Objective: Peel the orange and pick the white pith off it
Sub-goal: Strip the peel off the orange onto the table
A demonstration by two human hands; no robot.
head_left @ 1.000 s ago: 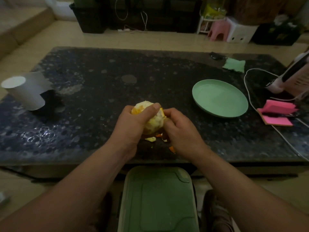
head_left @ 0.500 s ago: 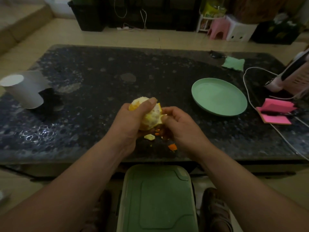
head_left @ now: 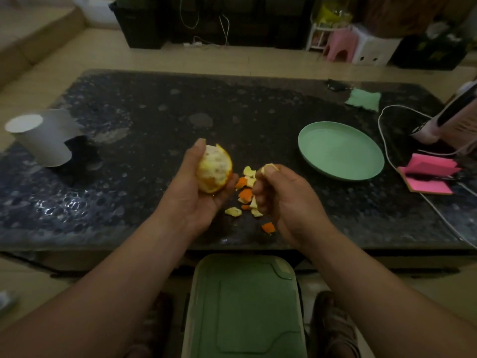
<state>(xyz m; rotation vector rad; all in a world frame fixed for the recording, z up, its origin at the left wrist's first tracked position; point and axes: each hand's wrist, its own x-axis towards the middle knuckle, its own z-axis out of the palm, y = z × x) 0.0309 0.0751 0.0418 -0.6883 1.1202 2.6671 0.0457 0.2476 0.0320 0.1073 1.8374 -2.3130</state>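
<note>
My left hand [head_left: 192,192] cups a partly peeled orange [head_left: 214,168] above the dark stone table [head_left: 129,156]; pale pith covers its top and orange skin remains on its lower side. To its right, apart from the fruit, my right hand [head_left: 281,200] pinches a small piece of peel [head_left: 269,167] between thumb and forefinger. Several torn peel scraps [head_left: 246,188], orange and pale yellow, lie on the table between and below my hands.
A green plate [head_left: 340,151] sits to the right. Farther right are pink sticky notes [head_left: 428,174], a white cable [head_left: 387,156] and a pink device. A green cloth [head_left: 364,99] lies at the back right, a paper roll [head_left: 41,136] at left. A green bin lid [head_left: 245,306] is below the table edge.
My right hand has pulled away from the orange to the right with a torn piece of peel. My left hand turned the orange, showing more pith. More scraps show on the table.
</note>
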